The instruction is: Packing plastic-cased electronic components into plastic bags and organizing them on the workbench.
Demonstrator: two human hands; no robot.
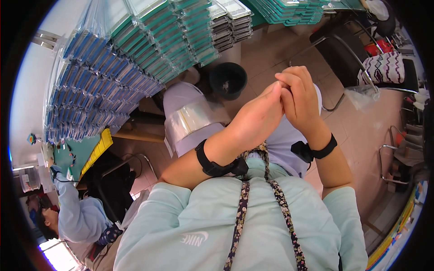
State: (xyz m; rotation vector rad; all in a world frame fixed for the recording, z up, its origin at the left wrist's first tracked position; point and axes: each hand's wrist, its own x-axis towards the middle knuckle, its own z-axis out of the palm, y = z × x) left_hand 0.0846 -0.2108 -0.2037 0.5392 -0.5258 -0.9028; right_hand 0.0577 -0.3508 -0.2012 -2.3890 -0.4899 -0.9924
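Observation:
My left hand (264, 110) and my right hand (299, 97) meet in front of me, above my lap. The right fingers are bent over and touch the tip of the left hand. My left thumb lies along the top, while the other left fingers are mostly hidden. Both hands look closed, and anything between them is too small or hidden to make out. A black strap with a small black box circles each wrist. On my left thigh rests a clear plastic-wrapped pack (192, 121) with a thin yellow strip.
Tall stacks of plastic-wrapped blue packs (97, 86) and green packs (158, 36) rise at the left. A dark bucket (228, 81) stands on the floor ahead. At right is a chair with a patterned cloth (384, 67). A co-worker (86, 221) sits lower left by a green table (74, 153).

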